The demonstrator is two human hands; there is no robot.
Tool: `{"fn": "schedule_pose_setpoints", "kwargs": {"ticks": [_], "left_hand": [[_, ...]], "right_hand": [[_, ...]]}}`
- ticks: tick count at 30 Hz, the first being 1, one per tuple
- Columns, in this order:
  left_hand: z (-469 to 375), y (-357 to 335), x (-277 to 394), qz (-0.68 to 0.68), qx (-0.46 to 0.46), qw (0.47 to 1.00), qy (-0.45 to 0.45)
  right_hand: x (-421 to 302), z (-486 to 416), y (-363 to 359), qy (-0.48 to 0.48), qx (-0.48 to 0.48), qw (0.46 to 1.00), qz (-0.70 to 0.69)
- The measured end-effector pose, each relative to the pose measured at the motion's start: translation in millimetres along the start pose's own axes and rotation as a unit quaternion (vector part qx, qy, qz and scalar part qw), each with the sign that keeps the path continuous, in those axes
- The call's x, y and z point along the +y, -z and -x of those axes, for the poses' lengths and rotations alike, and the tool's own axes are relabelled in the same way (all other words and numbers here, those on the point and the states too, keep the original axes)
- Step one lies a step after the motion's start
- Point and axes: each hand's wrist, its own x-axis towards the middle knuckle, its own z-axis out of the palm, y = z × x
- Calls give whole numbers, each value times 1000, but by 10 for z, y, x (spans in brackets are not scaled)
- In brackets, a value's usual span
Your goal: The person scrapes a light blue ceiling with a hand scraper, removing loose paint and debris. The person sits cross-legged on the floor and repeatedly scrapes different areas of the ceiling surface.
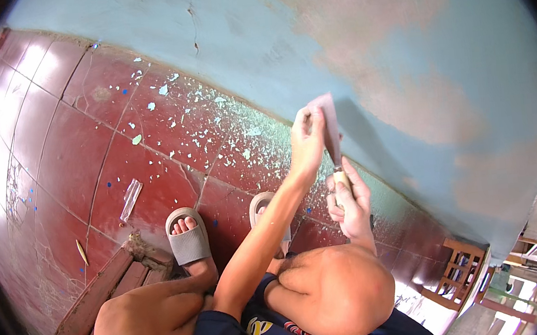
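Note:
My right hand [353, 203] grips the pale wooden handle of a putty knife [332, 132], its wide metal blade angled up in front of the wall. At the blade's upper left edge, my left hand [307, 139] has its thumb and finger pinched on the metal. The light blue painted wall [258, 62] rises just beyond both hands, and the blade casts a shadow on it. Uneven pinkish-beige patches [383, 54] break up the blue paint. Flakes and pale dust [246, 140] lie thick on the floor along the wall's foot.
Red floor tiles [98, 164] spread to the left, with a clear plastic wrapper [131, 200] on them. A worn wooden piece of furniture [88, 306] stands at lower left. My slippered feet [189, 238] are below the hands. A wooden lattice frame [458, 270] stands at right.

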Motion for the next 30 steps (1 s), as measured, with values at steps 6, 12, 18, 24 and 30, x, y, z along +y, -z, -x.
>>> {"fn": "schedule_pose_setpoints", "kwargs": {"ticks": [6,12,18,24,30], "left_hand": [[253,-188,-169,-260,78,894,-356],[456,-401,212,-363,-53,853,-371],[408,-344,301,-421,22,847,-325],[304,-265,412,-431,47,829,-353],[148,-203,421,-403,25,840,-363]], "right_hand": [[-361,205,-71,46,84,991,90],[-562,164,-66,48,59,991,111],[-650,-14,-216,47,45,986,154],[-703,-184,-286,29,-13,989,144],[-642,-236,-339,52,0,988,143]]}}
